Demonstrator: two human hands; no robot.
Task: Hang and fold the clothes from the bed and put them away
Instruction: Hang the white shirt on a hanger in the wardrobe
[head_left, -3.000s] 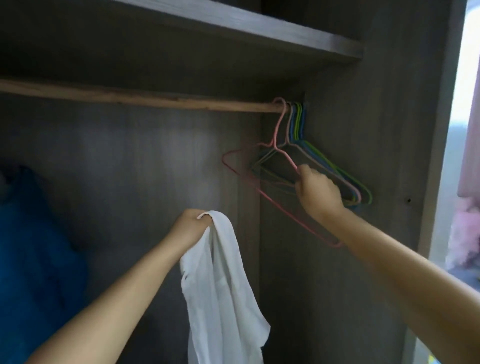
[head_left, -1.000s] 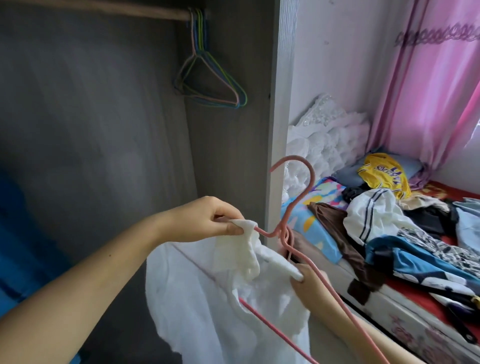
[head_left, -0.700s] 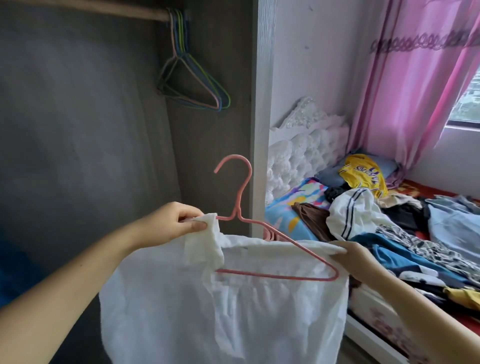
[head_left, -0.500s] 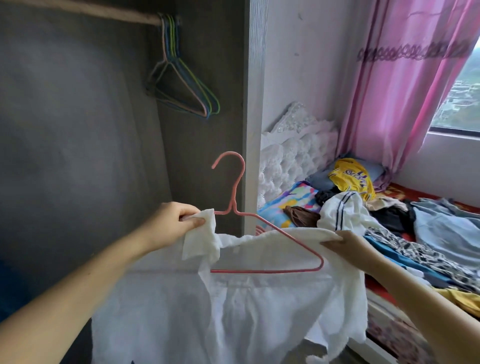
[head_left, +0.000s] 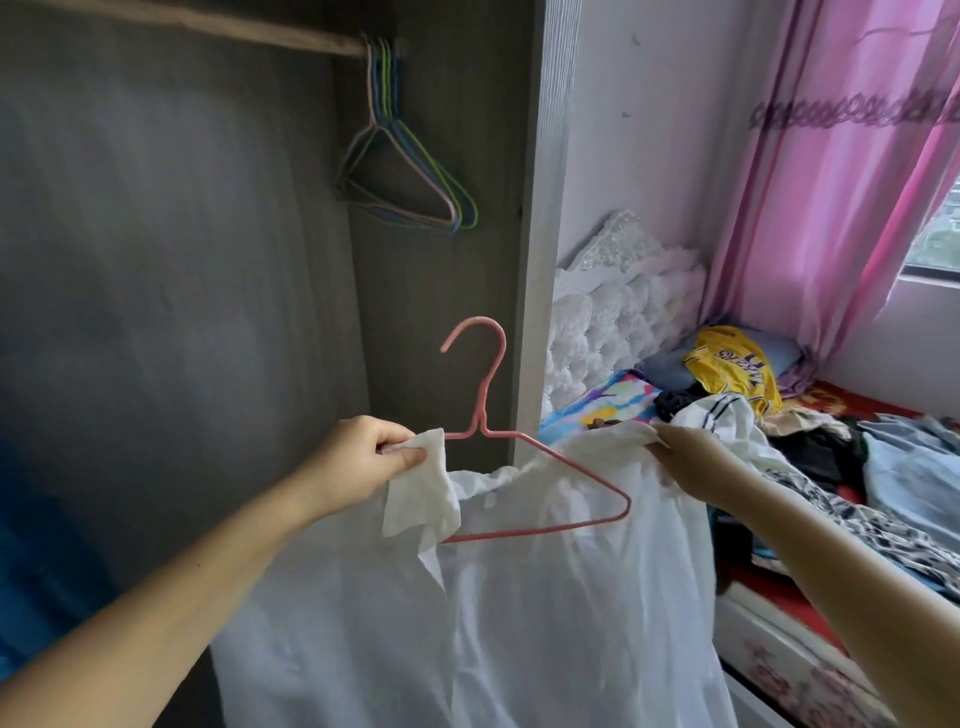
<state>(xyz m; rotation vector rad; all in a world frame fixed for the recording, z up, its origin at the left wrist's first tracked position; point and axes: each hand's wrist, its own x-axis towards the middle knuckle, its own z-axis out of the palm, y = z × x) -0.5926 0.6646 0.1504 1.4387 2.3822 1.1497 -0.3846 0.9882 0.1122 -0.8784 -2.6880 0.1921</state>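
Left hand (head_left: 363, 457) pinches shirt (head_left: 519, 597) collar at the hanger (head_left: 519, 467) neck; right hand (head_left: 696, 462) pinches the right shoulder. Hanger bar runs left-right between the hands, hook up. Rail (head_left: 182, 23) up-left, nearer left hand. One shirt, one pink hanger; roughly four spare hangers (head_left: 410, 171), overlapped.

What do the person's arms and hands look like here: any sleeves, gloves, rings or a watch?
Both forearms are bare as far as the frame shows; no sleeve edge is in view. The left hand and the right hand wear no gloves. No watch, bracelet or ring shows on the visible wrists and fingers. Nails look short and unpainted, though small detail is hard to tell.
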